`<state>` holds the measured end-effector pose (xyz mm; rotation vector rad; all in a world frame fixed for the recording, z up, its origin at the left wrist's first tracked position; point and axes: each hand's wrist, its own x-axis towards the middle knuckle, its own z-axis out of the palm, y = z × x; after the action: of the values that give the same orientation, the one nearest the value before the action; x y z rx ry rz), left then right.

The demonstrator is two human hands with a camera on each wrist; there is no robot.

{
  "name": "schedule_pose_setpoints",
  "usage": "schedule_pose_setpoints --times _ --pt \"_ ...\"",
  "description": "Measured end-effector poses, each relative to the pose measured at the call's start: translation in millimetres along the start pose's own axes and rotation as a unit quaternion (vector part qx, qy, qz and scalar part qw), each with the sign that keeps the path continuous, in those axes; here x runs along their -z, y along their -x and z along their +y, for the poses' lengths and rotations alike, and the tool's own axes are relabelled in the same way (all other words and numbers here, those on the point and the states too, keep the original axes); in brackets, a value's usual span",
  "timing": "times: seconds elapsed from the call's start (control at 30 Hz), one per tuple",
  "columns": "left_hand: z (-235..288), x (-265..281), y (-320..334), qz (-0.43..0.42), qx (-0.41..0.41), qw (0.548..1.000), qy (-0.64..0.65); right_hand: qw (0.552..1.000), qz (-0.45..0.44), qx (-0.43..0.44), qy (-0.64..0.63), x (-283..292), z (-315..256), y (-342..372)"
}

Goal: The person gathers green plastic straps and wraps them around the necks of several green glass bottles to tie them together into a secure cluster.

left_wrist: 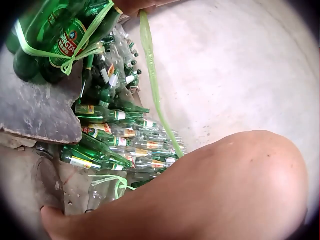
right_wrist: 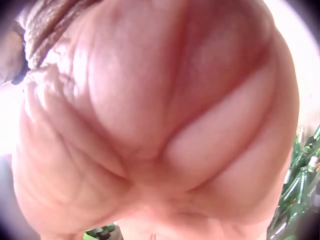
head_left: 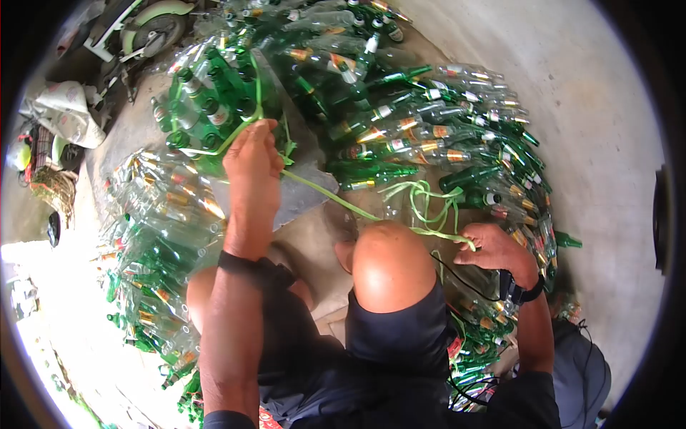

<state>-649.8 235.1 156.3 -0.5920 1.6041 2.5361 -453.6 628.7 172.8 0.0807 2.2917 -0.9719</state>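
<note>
A bundle of green glass bottles (head_left: 209, 113) stands on a grey slab (head_left: 309, 191), with light green plastic twine (left_wrist: 92, 51) round it and a knot at its side. At the bundle's near edge, my left hand (head_left: 251, 159) grips the twine with curled fingers. From there a length of twine (head_left: 330, 194) runs over my raised knee towards my right hand (head_left: 493, 247). That hand pinches the twine between thumb and fingers, beside a loose tangle (head_left: 429, 201). The right wrist view is mostly filled by the folded palm (right_wrist: 150, 110), which hides the fingertips.
Heaps of lying bottles (head_left: 429, 132) curve round the right side along a pale wall (head_left: 600, 107). More bottles (head_left: 153, 250) lie on the left. A wheel (head_left: 153, 32) and a white sack (head_left: 68, 111) are at the back left. A dark bag (head_left: 582, 368) sits behind on the right.
</note>
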Motion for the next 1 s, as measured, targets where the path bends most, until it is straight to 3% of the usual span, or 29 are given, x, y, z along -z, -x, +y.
schedule_pose_setpoints --times 0.03,0.07,0.17,0.23,0.33,0.43,0.63,0.77,0.87,0.9,1.0 --pt "2 -1 1 0.019 -0.015 1.000 -0.014 0.999 -0.014 0.040 0.032 1 -9 -8" --pt "-2 1 1 0.017 -0.048 0.998 -0.036 0.988 0.044 0.140 0.041 -3 -12 -14" --pt "-18 5 -6 0.039 -0.111 0.992 -0.034 0.967 0.106 0.166 0.160 9 -78 -31" --pt "-18 5 -3 0.044 -0.114 0.991 -0.045 0.959 0.117 0.208 0.151 14 -108 -55" --pt "-16 -2 3 0.088 -0.169 0.980 -0.056 0.902 0.204 0.359 0.127 17 -155 -92" --pt "-16 3 5 0.102 -0.155 0.977 -0.105 0.867 0.222 0.432 0.117 16 -213 -127" --pt "-14 11 13 0.126 -0.159 0.969 -0.144 0.743 0.208 0.600 0.210 -1 -309 -194" --pt "-13 18 14 0.138 -0.173 0.963 -0.156 0.737 0.180 0.589 0.278 -16 -325 -236" --pt "-11 21 16 0.166 -0.159 0.955 -0.187 0.800 0.085 0.470 0.363 -24 -331 -257" --pt "-12 22 16 0.180 -0.160 0.951 -0.196 0.799 0.081 0.472 0.364 -25 -335 -260" --pt "-12 24 17 0.195 -0.170 0.944 -0.206 0.848 -0.043 0.331 0.412 -20 -354 -261"
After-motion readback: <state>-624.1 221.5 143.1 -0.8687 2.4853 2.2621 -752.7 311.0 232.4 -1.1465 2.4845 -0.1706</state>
